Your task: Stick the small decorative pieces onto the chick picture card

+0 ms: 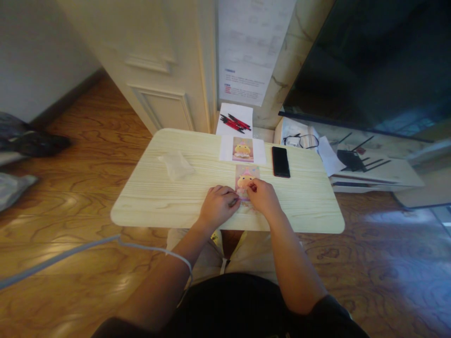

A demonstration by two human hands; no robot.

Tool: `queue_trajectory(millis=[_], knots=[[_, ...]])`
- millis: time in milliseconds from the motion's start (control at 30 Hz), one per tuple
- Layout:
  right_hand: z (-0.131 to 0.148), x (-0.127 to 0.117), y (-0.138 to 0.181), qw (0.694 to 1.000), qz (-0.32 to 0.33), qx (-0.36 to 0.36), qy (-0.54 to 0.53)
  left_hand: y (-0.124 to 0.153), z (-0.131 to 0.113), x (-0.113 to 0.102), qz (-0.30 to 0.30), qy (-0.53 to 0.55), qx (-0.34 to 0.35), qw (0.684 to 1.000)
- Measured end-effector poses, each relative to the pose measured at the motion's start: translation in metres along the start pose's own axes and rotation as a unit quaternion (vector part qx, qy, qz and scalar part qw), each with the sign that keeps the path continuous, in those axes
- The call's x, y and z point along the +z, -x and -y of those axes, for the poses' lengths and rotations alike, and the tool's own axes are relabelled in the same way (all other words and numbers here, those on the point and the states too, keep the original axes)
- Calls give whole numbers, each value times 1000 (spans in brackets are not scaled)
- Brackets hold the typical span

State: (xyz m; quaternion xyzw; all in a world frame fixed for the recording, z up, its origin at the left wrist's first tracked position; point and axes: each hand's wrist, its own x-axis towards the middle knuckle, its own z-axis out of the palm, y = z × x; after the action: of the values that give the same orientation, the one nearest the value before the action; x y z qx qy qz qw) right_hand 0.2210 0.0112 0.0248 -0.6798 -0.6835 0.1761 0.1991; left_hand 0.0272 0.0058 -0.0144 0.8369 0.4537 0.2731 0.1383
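1. Left hand: knuckles up, fingers curled under and nearly closed, resting on the table against the left edge of item 3. A small dark speck shows at the fingertips, too small to identify.
2. Right hand: fingers bunched, thumb and forefinger drawn together on the face of item 3. Whether they pinch anything cannot be told.
3. Small upright picture card, pink ground with a yellow cartoon duck. It lies flat near the table's front edge, centred, its lower half covered by both hands.
4. White-bordered sheet bearing the same duck picture, flat, just behind the card.
5. Black slab-shaped phone, glossy, face up, just right of items 3 and 4.
6. Crumpled clear plastic bag, well left of the card.
7. Pale wood-grain table, matt, rounded corners.
8. Red and black pens, loose on white paper beyond the far edge.

Setting: glossy brown wooden floor, cream panelled door, a printed notice beside it, and a dark screen at right.
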Motion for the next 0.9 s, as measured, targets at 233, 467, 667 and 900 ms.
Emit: queue_trajectory(millis=[233,467,667,900], knots=[[-8,-10,6,1000,-1,9,-28,0,-2,-2,-20,8,-10,1000],[-10,-7,7,999,5,-6,-35,2,-2,-2,-10,10,24,1000],[-10,-5,5,1000,3,-14,-27,3,-6,-5,1,4,21,1000],[-10,0,2,998,27,-35,-51,2,-5,-5,17,2,29,999]])
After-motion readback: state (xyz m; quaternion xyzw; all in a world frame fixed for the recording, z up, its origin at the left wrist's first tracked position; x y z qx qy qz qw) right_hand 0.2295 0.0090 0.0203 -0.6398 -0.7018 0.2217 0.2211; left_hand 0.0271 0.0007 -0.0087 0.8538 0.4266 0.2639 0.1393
